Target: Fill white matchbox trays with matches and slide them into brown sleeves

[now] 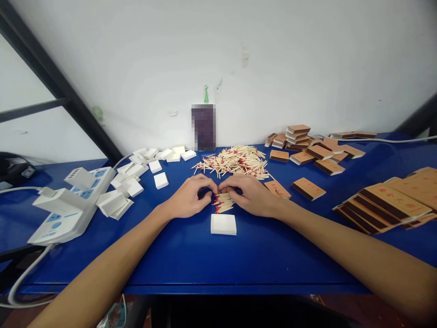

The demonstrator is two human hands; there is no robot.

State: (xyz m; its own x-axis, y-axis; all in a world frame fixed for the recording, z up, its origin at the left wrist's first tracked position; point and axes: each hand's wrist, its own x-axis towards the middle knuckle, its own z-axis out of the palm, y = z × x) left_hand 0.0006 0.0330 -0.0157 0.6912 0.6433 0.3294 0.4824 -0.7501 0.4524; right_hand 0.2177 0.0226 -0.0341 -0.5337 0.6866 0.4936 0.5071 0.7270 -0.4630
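**Match bunch between curled hands**

Dial centred on match bunch (224, 203), blue worktop (184, 264).
9–10 o'clock: white boxes (132, 187), scattered.
9: left hand (191, 196), curled at the bunch; whether its grip has closed on a stick, cannot tell.
Centre: sticks judged light, stiff, easily snapped; take mid-shaft.
1: match heap (239, 160).
3: right hand (254, 195), covering the bunch's right end; fingertips partly hidden, grip likewise indeterminate.
Farther 3: matchbox stack (394, 200), cut off by frame edge.
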